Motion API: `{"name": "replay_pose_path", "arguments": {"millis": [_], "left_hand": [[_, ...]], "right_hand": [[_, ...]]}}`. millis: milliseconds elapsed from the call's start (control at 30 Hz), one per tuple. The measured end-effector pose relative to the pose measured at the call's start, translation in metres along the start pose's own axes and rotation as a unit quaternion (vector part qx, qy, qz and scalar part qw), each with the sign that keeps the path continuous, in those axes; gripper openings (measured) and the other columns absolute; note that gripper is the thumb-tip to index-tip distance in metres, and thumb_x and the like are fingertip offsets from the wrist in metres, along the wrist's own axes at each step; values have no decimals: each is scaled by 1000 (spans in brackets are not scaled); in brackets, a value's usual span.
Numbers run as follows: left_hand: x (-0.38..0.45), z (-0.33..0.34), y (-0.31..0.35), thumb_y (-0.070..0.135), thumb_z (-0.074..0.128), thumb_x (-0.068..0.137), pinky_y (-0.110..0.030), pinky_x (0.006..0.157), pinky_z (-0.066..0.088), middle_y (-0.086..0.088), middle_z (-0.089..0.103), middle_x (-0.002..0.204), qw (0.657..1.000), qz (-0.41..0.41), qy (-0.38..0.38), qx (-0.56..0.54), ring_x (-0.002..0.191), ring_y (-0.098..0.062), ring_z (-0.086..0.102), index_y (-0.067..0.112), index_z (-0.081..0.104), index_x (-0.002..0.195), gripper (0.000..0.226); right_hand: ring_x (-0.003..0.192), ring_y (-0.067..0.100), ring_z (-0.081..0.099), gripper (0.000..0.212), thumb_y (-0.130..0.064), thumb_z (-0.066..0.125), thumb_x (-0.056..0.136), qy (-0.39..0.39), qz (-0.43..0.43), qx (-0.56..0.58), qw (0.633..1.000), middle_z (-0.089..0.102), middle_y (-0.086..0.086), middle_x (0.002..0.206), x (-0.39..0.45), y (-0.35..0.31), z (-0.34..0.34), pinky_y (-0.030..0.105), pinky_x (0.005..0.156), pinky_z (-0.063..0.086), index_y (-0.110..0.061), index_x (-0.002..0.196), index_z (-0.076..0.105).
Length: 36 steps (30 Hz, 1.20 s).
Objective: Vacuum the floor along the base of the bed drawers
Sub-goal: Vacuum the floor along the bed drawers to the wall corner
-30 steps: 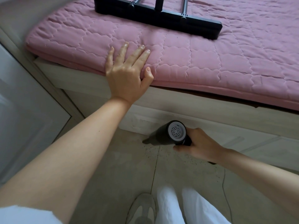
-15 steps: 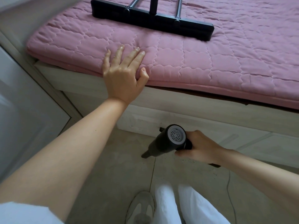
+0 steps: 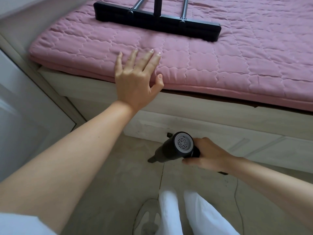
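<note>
Vacuum: small black handheld vacuum cleaner (image 3: 171,150) with a round grey vented rear cap, low over the floor, nozzle tip angled down and left, touching or nearly touching the tile just in front of the drawers.
Right hand: right hand (image 3: 210,156) wrapped round the vacuum's handle, fingers curled under it.
Left hand: left hand (image 3: 135,77) flat on the edge of the bed, fingers straight and spread, palm pressing the pad, thumb hooked over its front edge.
Floor: pale grey tiled floor (image 3: 118,175), one grout line running from near the nozzle towards the feet; dark specks of grit on the tile below the right wrist.
Drawers: off-white wooden bed drawers (image 3: 254,143) with panelled fronts, directly behind the vacuum; a small dark knob (image 3: 169,134) showing just beside the vacuum body.
Bed top: pink quilted mattress pad (image 3: 220,68) overhanging the frame; on it, well back from the left hand, a long black bar-shaped base (image 3: 157,24) with three rods rising out of view.
Left side: white panelled door or cabinet front (image 3: 25,119) meeting the bed corner.
Near the feet: white trouser legs (image 3: 186,212) and a grey shoe (image 3: 147,217); thin cable (image 3: 236,192) trailing on the tile at the right.
</note>
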<state>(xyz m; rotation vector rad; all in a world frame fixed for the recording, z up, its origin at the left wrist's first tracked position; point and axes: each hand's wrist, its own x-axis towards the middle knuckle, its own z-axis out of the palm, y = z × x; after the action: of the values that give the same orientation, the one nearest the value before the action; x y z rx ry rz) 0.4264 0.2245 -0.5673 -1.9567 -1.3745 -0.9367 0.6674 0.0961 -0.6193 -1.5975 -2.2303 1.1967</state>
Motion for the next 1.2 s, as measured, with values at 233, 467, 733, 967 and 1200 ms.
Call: {"name": "replay_pose_path", "arguments": {"millis": [233,467,733,967,1200], "left_hand": [[5,0,19,38,47,90,-61,105,39,-1,63,136,1000,11,-4,-12,126,-35,58,21,66,132,49],[7,-2,21,35,47,90,-55,105,43,-3,65,134,1000,9,10,-22,124,-37,58,19,68,130,48],[13,-3,28,38,50,89,-52,102,46,-2,67,130,1000,10,4,-22,121,-37,60,19,69,128,47],[19,-1,48,40,49,90,-51,101,48,-3,68,129,998,31,12,-44,119,-38,62,17,71,125,47],[13,6,56,40,50,89,-52,103,46,-4,69,128,998,24,24,-52,120,-38,61,19,73,123,46]], "right_hand": [[80,5,63,29,-35,70,69,-39,-14,-13,999,67,-10,85,-13,0,-1,31,72,53,-33,97,60],[76,4,62,25,-50,63,65,-13,-1,-43,999,64,-15,79,-20,9,-7,36,72,53,-44,88,54],[74,9,62,31,-45,67,67,-16,17,-47,999,65,-10,78,-29,14,-18,38,69,53,-33,94,59],[70,2,60,19,-44,66,65,-53,18,-32,998,64,-15,74,-38,16,-21,26,63,48,-44,79,55],[66,4,59,19,-36,72,73,-17,35,-23,999,63,-11,72,-39,23,-28,25,62,46,-34,87,59]]}}
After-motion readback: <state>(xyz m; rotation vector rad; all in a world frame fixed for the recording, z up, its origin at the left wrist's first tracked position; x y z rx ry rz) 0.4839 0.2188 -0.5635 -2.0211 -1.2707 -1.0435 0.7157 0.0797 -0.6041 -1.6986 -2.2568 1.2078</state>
